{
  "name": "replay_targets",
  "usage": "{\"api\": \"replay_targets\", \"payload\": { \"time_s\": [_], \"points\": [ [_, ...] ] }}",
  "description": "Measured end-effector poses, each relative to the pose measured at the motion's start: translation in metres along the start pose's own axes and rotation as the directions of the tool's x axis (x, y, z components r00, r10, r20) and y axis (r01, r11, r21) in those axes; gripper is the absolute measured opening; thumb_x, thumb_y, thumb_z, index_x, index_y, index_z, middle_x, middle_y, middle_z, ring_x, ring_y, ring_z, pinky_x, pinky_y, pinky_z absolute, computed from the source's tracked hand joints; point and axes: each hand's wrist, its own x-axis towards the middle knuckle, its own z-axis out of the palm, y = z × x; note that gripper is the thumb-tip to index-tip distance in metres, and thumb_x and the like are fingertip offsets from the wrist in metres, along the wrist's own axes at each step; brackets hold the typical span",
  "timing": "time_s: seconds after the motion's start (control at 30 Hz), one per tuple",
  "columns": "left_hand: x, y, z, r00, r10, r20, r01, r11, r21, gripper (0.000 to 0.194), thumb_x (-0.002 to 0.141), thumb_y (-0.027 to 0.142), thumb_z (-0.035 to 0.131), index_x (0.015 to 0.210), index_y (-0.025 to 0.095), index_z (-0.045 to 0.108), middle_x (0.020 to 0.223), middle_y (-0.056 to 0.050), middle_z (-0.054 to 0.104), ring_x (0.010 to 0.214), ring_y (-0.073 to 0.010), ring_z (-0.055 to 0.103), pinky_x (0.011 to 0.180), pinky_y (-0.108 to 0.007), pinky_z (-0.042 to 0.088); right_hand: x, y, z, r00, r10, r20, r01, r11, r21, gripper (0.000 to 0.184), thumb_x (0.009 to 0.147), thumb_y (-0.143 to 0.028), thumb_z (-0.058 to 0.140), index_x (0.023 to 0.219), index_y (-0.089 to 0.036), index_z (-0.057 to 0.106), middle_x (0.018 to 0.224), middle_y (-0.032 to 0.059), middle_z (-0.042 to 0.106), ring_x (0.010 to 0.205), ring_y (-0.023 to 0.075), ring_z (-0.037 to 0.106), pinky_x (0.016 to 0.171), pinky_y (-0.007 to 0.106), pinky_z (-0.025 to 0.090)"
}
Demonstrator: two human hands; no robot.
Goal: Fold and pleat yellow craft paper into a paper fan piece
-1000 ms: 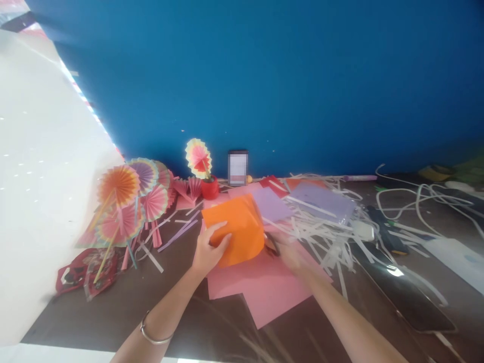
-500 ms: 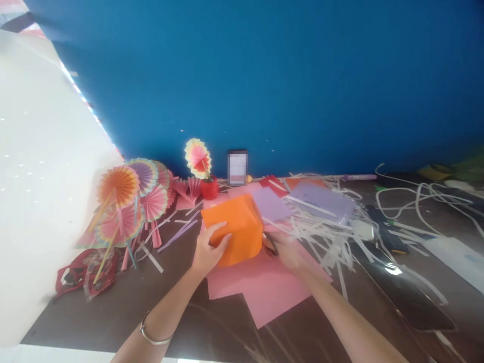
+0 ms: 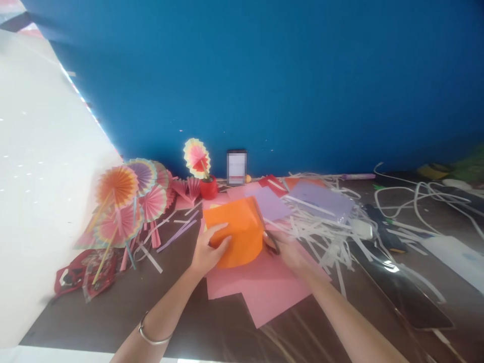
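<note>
- Orange paper (image 3: 242,237) over pink sheets (image 3: 264,295), layers uncountable.
- Left hand (image 3: 209,248) grips it, thumb and one finger showing, others hidden.
- Right hand (image 3: 291,250), blurred, curls round one scissors (image 3: 276,245), blades hidden.

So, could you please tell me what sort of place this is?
Probably a desk used for paper craft: there are folded fans, loose strips, and scissors in the right hand.

On dark brown surface (image 3: 132,312): at centre, pink paper sheets (image 3: 264,292) beneath orange paper sheet (image 3: 238,237); to left, round pleated paper fans (image 3: 117,186); behind, round red pot (image 3: 208,189), left of upright rectangular device (image 3: 236,168); to right, thin white paper strips (image 3: 325,234), then flat black phone (image 3: 419,302).
</note>
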Motion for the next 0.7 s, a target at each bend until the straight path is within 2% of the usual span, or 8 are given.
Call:
{"api": "replay_targets", "payload": {
  "time_s": [0.3, 0.5, 0.7],
  "points": [
    [0.0, 0.002, 0.0, 1.0, 0.003, 0.002, -0.003, 1.0, 0.005, 0.027, 0.077, 0.026, 0.061, 0.103, 0.022, 0.063, 0.106, -0.006, 0.068, 0.1, -0.0207, 0.063, 0.089, -0.035, 0.051, -0.001, 0.001, 0.001, 0.999, 0.042, -0.022, -0.042, 0.999, -0.025, 0.044, 0.085, -0.053, 0.037, 0.055, -0.022, 0.032, 0.05, -0.0044, 0.03, 0.048, 0.0109, 0.031, 0.049, 0.028, 0.027],
    [0.001, 0.003, -0.001, 1.0, 0.008, 0.007, -0.008, 1.0, 0.013, 0.027, 0.077, 0.026, 0.061, 0.103, 0.02, 0.062, 0.106, -0.006, 0.068, 0.1, -0.0203, 0.063, 0.088, -0.035, 0.051, 0.001, 0.008, -0.002, 1.0, 0.018, -0.023, -0.02, 0.999, -0.048, 0.047, 0.084, -0.055, 0.039, 0.054, -0.021, 0.027, 0.05, -0.0053, 0.027, 0.047, 0.0096, 0.028, 0.048, 0.027, 0.027],
    [0.002, 0.003, -0.001, 1.0, 0.023, 0.004, -0.023, 1.0, 0.018, 0.026, 0.077, 0.025, 0.061, 0.102, 0.02, 0.063, 0.103, -0.005, 0.069, 0.098, -0.0192, 0.064, 0.087, -0.032, 0.052, 0.0, 0.004, 0.0, 0.999, 0.035, -0.023, -0.036, 0.998, -0.044, 0.049, 0.083, -0.057, 0.041, 0.052, -0.021, 0.029, 0.05, -0.0051, 0.027, 0.047, 0.0098, 0.029, 0.049, 0.027, 0.027]
  ]
}}
